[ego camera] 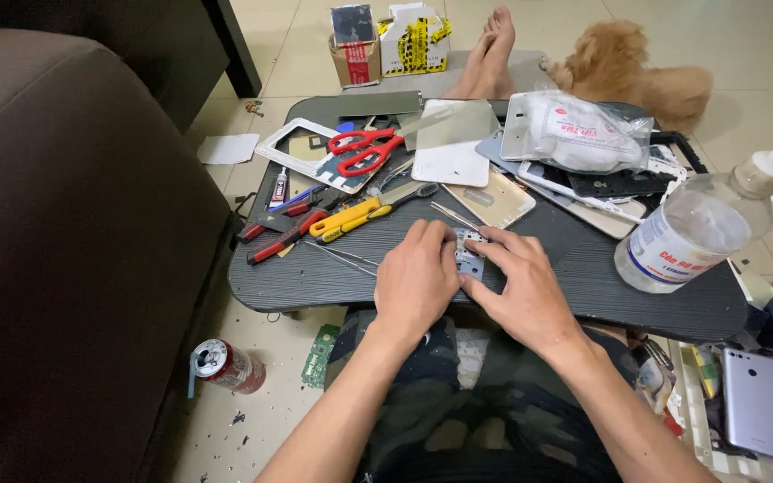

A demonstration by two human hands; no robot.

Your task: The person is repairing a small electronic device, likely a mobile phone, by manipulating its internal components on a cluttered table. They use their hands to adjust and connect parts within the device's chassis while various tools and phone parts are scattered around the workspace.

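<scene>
On the dark lap table (333,277), the left hand (415,279) and right hand (525,288) pinch a small metal phone part (469,254) at the near edge; it is best held flat, braced against the tabletop, with fingertips clear of loose tweezers (455,216).

Clear plastic bottle (686,228) lying tilted at right end of the dark table (583,286), white label with red print, white nozzle cap. Transparent bag (583,132) holding white wads, red print, at table's far right. Beyond the table on the floor: small brown carton (353,49) with red-and-white label, beside it a white box (415,38) with yellow-black markings. Small white-and-black tube (279,188) at left edge. Red drink can (225,365) on floor, lower left
</scene>
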